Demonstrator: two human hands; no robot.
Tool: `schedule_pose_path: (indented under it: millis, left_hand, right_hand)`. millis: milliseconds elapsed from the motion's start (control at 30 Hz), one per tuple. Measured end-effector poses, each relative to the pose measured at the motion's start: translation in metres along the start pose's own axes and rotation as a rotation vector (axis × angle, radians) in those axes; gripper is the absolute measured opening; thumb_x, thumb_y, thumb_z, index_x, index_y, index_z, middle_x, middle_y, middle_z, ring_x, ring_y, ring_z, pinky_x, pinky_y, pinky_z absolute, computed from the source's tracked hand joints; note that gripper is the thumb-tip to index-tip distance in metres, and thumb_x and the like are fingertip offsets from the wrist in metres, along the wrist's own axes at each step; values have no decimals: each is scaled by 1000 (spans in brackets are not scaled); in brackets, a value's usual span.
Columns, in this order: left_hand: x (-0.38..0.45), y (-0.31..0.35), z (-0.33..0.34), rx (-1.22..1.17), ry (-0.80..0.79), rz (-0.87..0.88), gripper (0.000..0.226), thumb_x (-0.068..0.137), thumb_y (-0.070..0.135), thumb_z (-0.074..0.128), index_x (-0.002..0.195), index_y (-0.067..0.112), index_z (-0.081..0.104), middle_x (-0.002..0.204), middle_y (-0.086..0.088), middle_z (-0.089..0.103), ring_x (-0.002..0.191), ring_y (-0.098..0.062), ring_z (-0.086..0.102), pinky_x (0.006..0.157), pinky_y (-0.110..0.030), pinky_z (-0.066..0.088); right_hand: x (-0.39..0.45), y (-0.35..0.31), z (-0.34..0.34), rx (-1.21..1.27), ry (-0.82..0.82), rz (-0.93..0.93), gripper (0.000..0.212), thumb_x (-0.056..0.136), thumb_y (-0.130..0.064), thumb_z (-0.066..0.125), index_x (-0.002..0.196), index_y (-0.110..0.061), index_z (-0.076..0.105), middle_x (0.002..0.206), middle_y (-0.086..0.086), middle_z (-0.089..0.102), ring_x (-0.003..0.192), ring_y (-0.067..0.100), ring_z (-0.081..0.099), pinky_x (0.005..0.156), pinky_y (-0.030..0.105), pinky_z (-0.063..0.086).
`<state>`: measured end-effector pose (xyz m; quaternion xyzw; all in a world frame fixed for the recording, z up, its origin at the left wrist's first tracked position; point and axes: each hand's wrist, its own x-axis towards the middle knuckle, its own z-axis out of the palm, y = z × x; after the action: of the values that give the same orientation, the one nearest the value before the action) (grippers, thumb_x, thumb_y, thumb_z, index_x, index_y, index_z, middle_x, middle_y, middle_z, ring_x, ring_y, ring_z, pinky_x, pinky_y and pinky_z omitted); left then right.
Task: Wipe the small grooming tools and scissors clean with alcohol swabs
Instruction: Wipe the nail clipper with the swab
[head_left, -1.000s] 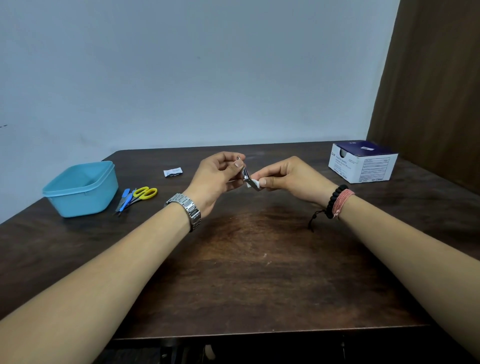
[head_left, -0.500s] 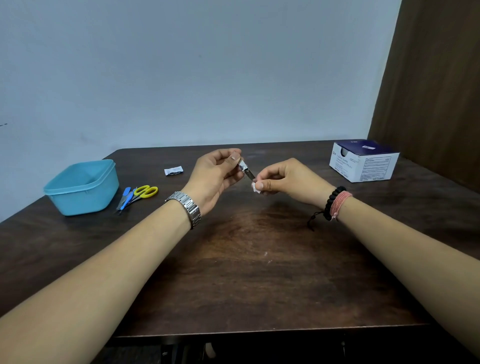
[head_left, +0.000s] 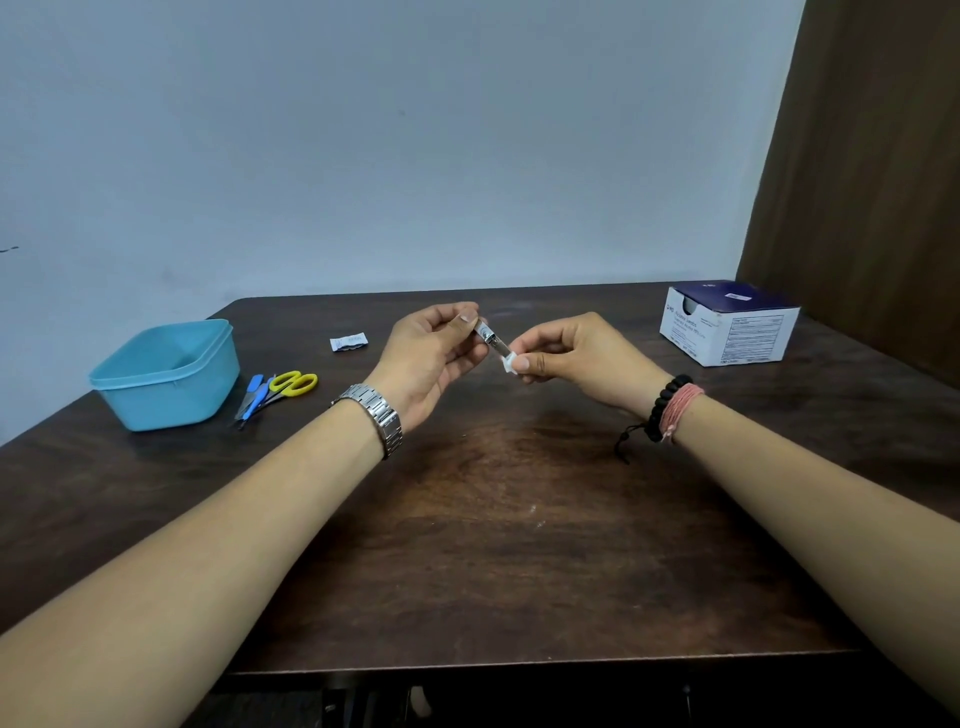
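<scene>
Your left hand (head_left: 431, 358) is raised above the dark wooden table (head_left: 493, 545), its thumb and curled fingers pinching one end of a small metal grooming tool (head_left: 491, 336), which slants down toward your right. Your right hand (head_left: 576, 358) meets it from the other side: thumb and forefinger are pressed together on a small white alcohol swab (head_left: 509, 362), and the swab is wrapped around the tool's lower end, so the two hands are joined through the tool above the table's far middle. What kind of tool it is cannot be told for sure; it looks like a short, shiny, flat metal piece. On your left wrist sits a metal watch (head_left: 379, 418), and on your right wrist a black bead bracelet (head_left: 666, 408) beside a pink thread band (head_left: 681, 410). Far to your left a light blue plastic tub (head_left: 166, 374) stands open on the table. Just beside it, on its right, lie yellow-handled scissors (head_left: 291, 385) and a blue-handled tool (head_left: 252, 395), touching or overlapping each other, blades pointing toward the near edge. Behind them, nearer the wall, a small white swab wrapper (head_left: 348, 342) lies flat on the wood, apart from everything else. At the far right corner a white and navy box (head_left: 727, 322) of swabs sits with its top opening visible.
</scene>
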<state>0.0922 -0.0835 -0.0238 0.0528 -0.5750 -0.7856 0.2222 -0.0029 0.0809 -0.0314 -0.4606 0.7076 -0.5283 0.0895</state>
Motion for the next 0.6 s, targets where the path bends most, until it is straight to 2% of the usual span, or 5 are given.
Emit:
schedule_pose_path:
  millis: [200,333,467,600]
  left_hand:
    - [-1,-1,3,13,-27,2,6,94,5,56,96,6,62,74,-1,68,64,-9,63,65,-22,55]
    - [0,1,1,-14,-11,9,6,94,5,56,94,7,61,76,-3,67,65,-10,64,64,-21,55]
    - [-1,-1,2,-5,-48,-17,6,94,5,55,95,7,61,71,0,69,65,-10,63,64,-22,55]
    - [0,1,2,-40,-42,-12,7,95,4,54,94,7,60,77,-3,67,66,-11,63,64,-22,56]
  right_hand:
    - [1,-1,1,4,9,4,5,85,-13,73,87,-9,73,73,1,70,70,11,63,78,30,54]
    - [2,2,0,-29,-11,42,9,83,-18,75,84,-9,73,67,-5,69,66,9,63,72,22,53]
    - [1,1,0,4,17,22,5,83,-15,74,82,-11,72,70,-2,70,70,11,63,75,27,54]
    - [2,0,1,25,30,33,4,84,-15,74,81,-12,72,70,0,69,69,12,62,77,30,55]
